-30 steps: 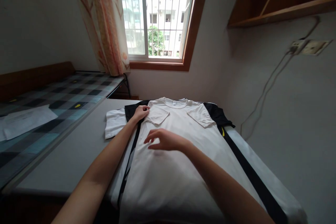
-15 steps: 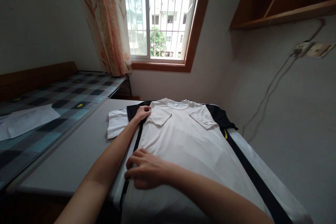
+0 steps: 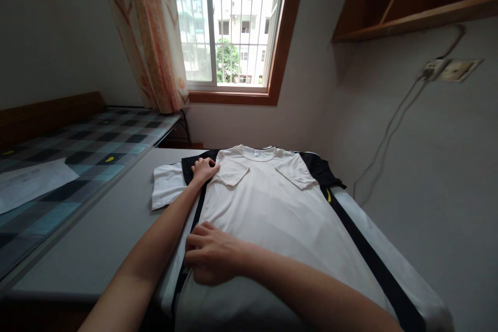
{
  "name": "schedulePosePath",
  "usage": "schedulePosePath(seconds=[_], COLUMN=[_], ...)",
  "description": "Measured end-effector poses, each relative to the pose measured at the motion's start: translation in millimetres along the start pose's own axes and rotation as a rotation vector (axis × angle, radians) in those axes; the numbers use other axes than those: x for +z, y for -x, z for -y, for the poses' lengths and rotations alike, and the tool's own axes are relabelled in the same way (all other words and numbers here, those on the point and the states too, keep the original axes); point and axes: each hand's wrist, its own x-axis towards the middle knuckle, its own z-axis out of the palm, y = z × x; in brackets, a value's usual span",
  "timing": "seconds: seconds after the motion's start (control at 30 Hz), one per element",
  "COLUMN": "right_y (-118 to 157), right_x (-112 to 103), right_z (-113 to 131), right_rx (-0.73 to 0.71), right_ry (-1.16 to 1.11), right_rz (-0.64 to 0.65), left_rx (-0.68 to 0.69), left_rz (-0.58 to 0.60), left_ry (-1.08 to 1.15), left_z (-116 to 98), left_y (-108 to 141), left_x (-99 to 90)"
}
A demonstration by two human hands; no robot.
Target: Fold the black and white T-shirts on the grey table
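A white T-shirt (image 3: 268,212) lies face up, its short sleeves folded inward over the chest and its collar toward the window. Beneath it shows a black T-shirt (image 3: 321,170), and under that a white garment (image 3: 168,185) whose sleeve sticks out on the left. My left hand (image 3: 205,170) pinches the white T-shirt's left edge near the folded sleeve. Lower along that same edge, my right hand (image 3: 212,255) is closed with curled fingers on the fabric. Its fingertips are partly hidden.
The shirts lie on a grey table (image 3: 97,238) against the right wall. To the left is a bed with a checked cover (image 3: 128,135) and papers (image 3: 37,184) on it. A wooden shelf (image 3: 424,13) and a socket with cords (image 3: 433,70) are on the right wall.
My right hand's fingers have curled in closer on the shirt's left edge. My left hand keeps its place at the sleeve. The whole view has shifted slightly.
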Motion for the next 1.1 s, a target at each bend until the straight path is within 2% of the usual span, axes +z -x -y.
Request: schedulePosePath(seconds=[0.13,0.2,0.63,1.1], right_y=[0.6,1.2,0.1,2.4], right_x=[1.7,3.2,-0.6,6.4], right_z=[-1.2,-2.4,-1.2,-1.1], right_rx=[-0.004,-0.022,-0.014,-0.048], right_ry=[0.000,-0.007,-0.036,-0.042], right_rz=[-0.026,-0.041,-0.070,-0.028], left_rx=[0.042,0.043,0.041,0.044], left_rz=[0.105,0.122,0.080,0.065], left_ry=[0.065,0.099,0.135,0.082], left_z=[6.0,6.5,3.4,1.9], left_y=[-6.5,-7.7,-2.2,-0.7], left_x=[-7.3,-9.4,-7.7,-6.4])
